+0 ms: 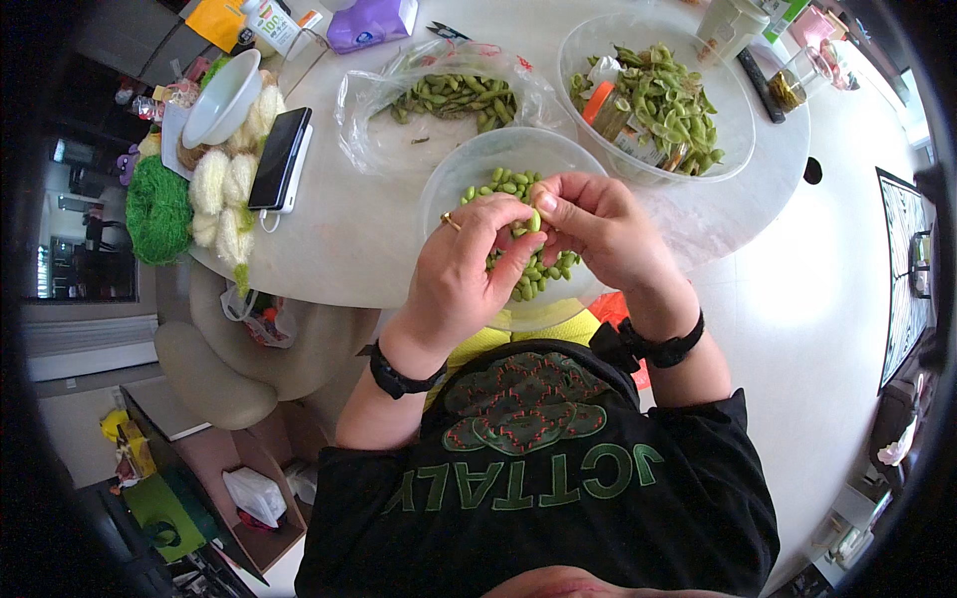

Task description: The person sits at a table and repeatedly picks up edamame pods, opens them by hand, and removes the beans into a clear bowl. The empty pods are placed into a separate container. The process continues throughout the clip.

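Note:
My left hand [467,261] and my right hand [598,228] meet above a clear plastic bowl [448,176] of shelled green soybeans [529,288]. Between the fingertips of both hands is a green soybean [534,221]; a pod around it cannot be made out. Behind the bowl lies an opened clear plastic bag [359,142] with unshelled soybean pods [448,97]. At the back right, a larger clear bowl [736,149] holds emptied pods [677,112], a crumpled tissue [604,71] and a jar with an orange lid [598,102].
On the table's left are a black phone [280,158] on a white power bank, yarn skeins [224,187] and a white bowl [222,101]. A purple tissue pack [371,26] lies at the back. A black remote [761,86] and a glass jar [800,78] stand beyond the large bowl.

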`<act>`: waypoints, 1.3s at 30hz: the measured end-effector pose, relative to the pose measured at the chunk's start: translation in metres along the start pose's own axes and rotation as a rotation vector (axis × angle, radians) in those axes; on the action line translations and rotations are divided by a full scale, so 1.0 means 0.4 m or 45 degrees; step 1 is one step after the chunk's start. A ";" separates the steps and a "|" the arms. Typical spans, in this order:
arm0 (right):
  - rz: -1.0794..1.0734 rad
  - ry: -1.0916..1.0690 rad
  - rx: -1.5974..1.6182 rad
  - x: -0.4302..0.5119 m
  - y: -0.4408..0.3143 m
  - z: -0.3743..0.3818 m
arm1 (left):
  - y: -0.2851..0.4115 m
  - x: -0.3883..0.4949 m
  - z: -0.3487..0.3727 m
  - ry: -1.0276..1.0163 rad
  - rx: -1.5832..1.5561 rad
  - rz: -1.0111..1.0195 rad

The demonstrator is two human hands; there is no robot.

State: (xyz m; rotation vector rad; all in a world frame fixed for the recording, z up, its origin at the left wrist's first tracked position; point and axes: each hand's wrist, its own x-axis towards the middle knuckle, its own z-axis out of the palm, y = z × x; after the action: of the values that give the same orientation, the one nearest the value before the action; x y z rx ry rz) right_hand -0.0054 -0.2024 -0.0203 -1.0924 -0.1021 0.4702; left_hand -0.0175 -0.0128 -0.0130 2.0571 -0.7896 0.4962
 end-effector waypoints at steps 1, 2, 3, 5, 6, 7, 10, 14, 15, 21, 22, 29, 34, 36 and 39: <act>-0.013 0.010 -0.009 0.000 0.004 0.007 | 0.003 -0.001 -0.001 -0.012 0.000 -0.021; -0.060 -0.016 -0.005 -0.001 0.005 0.011 | 0.005 -0.001 -0.001 -0.024 -0.001 -0.041; -0.026 0.008 -0.004 0.000 0.006 0.013 | 0.006 0.001 0.000 -0.008 0.002 -0.031; -0.031 -0.013 0.016 0.000 0.008 0.017 | 0.008 0.004 0.001 0.025 0.008 -0.011; -0.021 -0.023 0.037 0.000 0.008 0.017 | 0.008 0.006 0.001 0.029 0.024 -0.002; -0.016 -0.030 0.049 -0.001 0.009 0.018 | 0.009 0.007 0.000 0.034 0.041 0.007; 0.014 -0.023 0.018 -0.002 0.009 0.017 | 0.009 0.009 -0.004 0.040 0.086 0.021; 0.016 -0.019 -0.068 -0.004 0.005 0.019 | -0.007 0.011 -0.007 0.087 0.115 0.099; 0.009 -0.012 -0.055 -0.006 0.004 0.020 | -0.008 0.008 -0.008 0.097 0.104 0.074; -0.394 0.123 -0.377 -0.015 0.011 0.033 | -0.011 -0.008 -0.020 0.098 0.041 -0.075; -0.529 0.116 -0.452 -0.015 0.010 0.030 | -0.013 -0.008 -0.021 0.105 0.034 -0.066; -0.913 0.025 -0.899 -0.018 -0.006 0.015 | -0.015 -0.006 -0.019 0.135 0.024 0.018; -0.923 0.069 -0.933 -0.023 -0.014 0.023 | -0.012 -0.004 -0.016 0.121 -0.063 -0.104; -0.987 0.102 -0.951 -0.022 -0.013 0.029 | -0.010 -0.002 -0.019 0.095 -0.131 -0.164; -1.047 0.170 -1.012 -0.021 -0.012 0.038 | -0.010 -0.001 -0.022 0.033 -0.268 -0.284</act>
State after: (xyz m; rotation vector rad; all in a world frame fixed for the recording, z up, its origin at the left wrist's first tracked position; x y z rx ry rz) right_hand -0.0162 -0.1949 -0.0077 -1.7173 -0.6318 -0.4339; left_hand -0.0155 -0.0037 -0.0107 1.9095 -0.5633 0.3007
